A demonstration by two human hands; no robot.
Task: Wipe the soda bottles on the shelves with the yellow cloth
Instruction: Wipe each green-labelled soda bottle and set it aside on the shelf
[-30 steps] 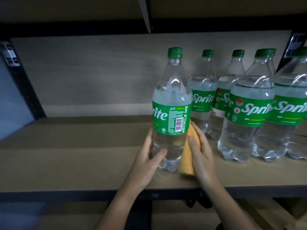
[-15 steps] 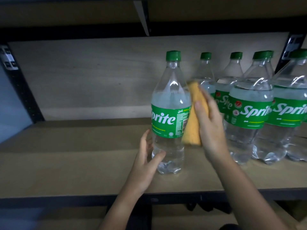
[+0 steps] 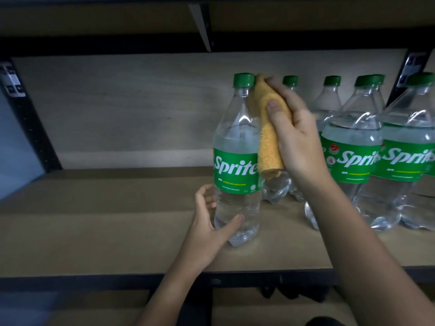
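1. on the wooden shelf (image 3: 117, 220), a clear sprite bottle (image 3: 236, 161) with a green cap (image 3: 243, 80) stands upright, apart from the others and to their left.
2. the right hand (image 3: 294, 135) holds the folded yellow cloth (image 3: 270, 137), thumb curled over its front and the other fingers behind it, pressing it against the right side of the bottle's neck and shoulder; the cloth's top edge touches the cap and its lower end hangs beside the green label (image 3: 235, 170).
3. the left hand (image 3: 209, 229) cups the bottle's lower part, thumb on the front near the base, the other fingers curled round the left side.
4. a cluster of more sprite bottles (image 3: 353, 156) stands upright to the right, close together, partly hidden by the right hand and forearm.
5. black metal uprights (image 3: 30, 128) frame the shelf, and another board sits above.
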